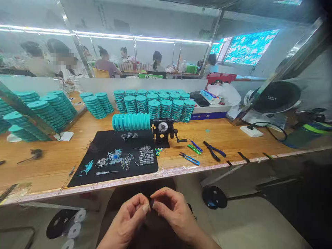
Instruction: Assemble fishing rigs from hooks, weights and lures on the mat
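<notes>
Grip: left hand [129,217] and right hand [174,211], fingertips pinched together on fine thread [163,190].
Thread: in the pinch, tail rising just above it.
Risk: possibly slipping free under uneven pull, dropping below the grip.

Bright, even light falls from strip lights [103,34] far above the left hand [127,218] and right hand [173,211]. The window [249,46] glows overexposed teal. Edges bend; the right side is dim.

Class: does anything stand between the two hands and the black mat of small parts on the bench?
Nothing visible does. The left hand and right hand meet fingertip to fingertip below the bench edge, and the black mat lies beyond it.
</notes>
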Motion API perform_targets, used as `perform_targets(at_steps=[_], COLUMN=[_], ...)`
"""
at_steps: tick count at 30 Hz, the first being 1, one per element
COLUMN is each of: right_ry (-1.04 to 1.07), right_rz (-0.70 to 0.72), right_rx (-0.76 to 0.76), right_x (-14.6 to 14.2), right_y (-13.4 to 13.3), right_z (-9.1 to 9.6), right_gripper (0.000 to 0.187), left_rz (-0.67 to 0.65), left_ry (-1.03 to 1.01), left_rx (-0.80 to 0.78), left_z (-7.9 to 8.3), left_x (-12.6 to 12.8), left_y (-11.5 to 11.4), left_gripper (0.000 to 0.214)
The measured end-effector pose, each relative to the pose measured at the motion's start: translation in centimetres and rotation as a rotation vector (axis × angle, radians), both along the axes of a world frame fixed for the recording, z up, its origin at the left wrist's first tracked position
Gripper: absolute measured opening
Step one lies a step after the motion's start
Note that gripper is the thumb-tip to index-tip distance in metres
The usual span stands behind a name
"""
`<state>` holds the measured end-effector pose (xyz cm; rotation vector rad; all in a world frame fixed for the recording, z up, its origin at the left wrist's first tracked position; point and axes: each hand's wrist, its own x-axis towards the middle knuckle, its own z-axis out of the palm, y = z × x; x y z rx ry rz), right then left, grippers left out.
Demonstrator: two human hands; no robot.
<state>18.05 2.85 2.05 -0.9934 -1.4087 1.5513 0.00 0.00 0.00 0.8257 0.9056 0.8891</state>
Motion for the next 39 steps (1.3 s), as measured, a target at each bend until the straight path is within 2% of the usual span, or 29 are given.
perform_targets(at_steps=[5, 12, 18, 22, 26, 29, 32, 35, 39], right_ry=[0.038, 0.042, 0.148, 0.138, 0.194, 0.211, 0.218, 0.282, 0.468], right_rz=[0.021, 0.005, 0.035, 0.046, 0.067, 0.047, -0.006, -0.057, -0.043], right_rx=[-0.022, -0.079, -0.149, -0.112, -0.154, -0.205, -0.24, -0.303, -0.516], right_x=[-0.7, -0.3, -0.3, -0.4, -0.5, -0.5, -0.6, -1.0, -2.3], right_y=[0.5, 1.1, 1.1, 1.0, 1.1, 1.2, 1.0, 0.6, -0.5], right_z=[0.4, -0.4, -0.4, -0.2, 0.0, 0.0, -0.1, -0.7, -2.1], right_gripper=[0.028, 0.03, 0.024, 0.021, 0.025, 0.027, 0.027, 0.027, 0.032], left_rz=[0.002, -0.033, -0.047, 0.007, 0.039, 0.042, 0.064, 0.15, 0.231], left_ry=[0.024, 0.17, 0.108, 0.038, 0.034, 0.04, 0.042, 0.099, 0.27], left_rx=[0.015, 0.014, 0.005, -0.06, -0.052, -0.045, 0.003, 0.142, 0.3], left_z=[0.0, 1.5, 1.0, 1.4, 1.8, 1.3, 0.8, 1.0, 1.7], left_x=[0.3, 0.3, 0.3, 0.5, 0.7, 0.8, 0.7, 0.7, 1.0], left_y=[-0.1, -0.2, -0.2, -0.4, -0.5, -0.5, -0.5, -0.4, -0.5], left_gripper=[0.041, 0.038, 0.037, 0.036, 0.036, 0.036, 0.035, 0.031, 0.029])
